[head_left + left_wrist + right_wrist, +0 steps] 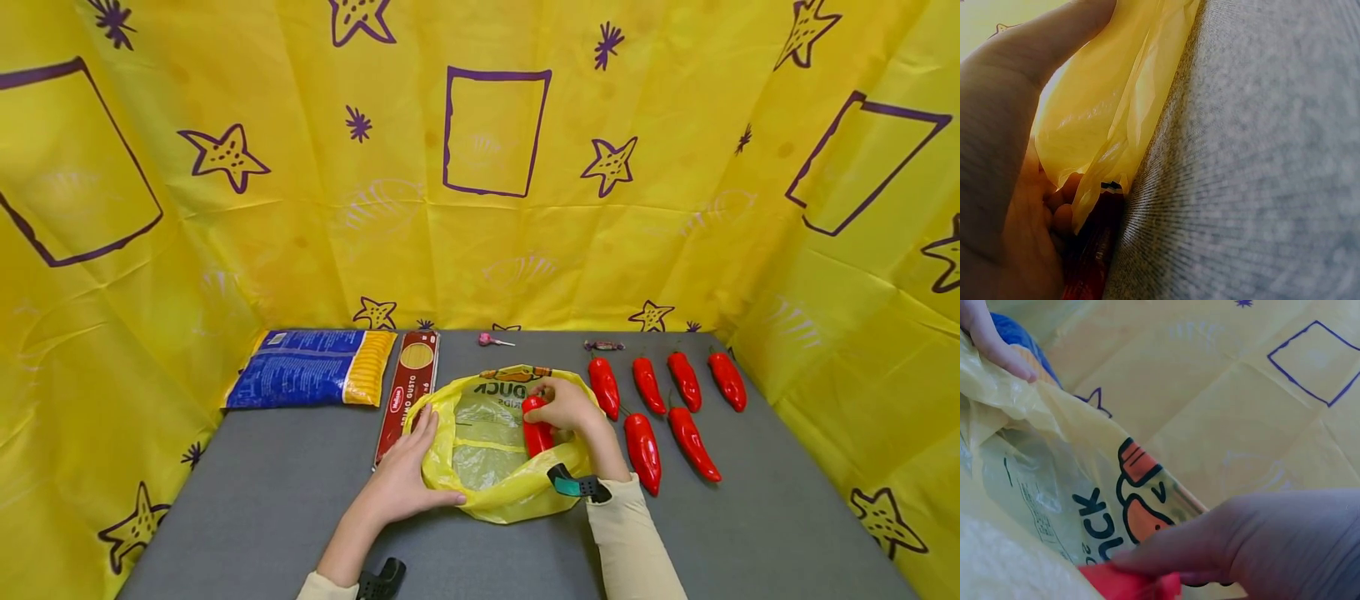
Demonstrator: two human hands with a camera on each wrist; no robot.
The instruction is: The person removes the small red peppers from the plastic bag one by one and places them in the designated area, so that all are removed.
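**Ana:** Yellow sheeting with purple stars and squares hangs all round, and the grey table in front of it carries everything. What are the hands on?

**Ben:** A yellow plastic bag lies open in the middle. The left hand presses on its near left rim, fingers fairly straight, thumb along the edge. In the left wrist view the film bunches against that palm.

**Ana:** And the other one?

**Ben:** The right hand has its fingers curled round a red pepper, holding it upright in the bag's mouth, its lower end already past the rim. The right wrist view shows a scrap of red under the fingers and the bag's printed duck.

**Ana:** So how far along would you judge the packing?

**Ben:** Early, I'd say. I see nothing else inside the bag, though the film hides part of it. Six loose peppers lie on the table to the right of the bag: four in a far row, two nearer.

**Ana:** Anything besides peppers?

**Ben:** A red spaghetti box lies touching the bag's left side, and a blue pasta packet sits beyond it. At the back edge are a pink lollipop and a wrapped sweet. Whether those belong in the bag I cannot tell
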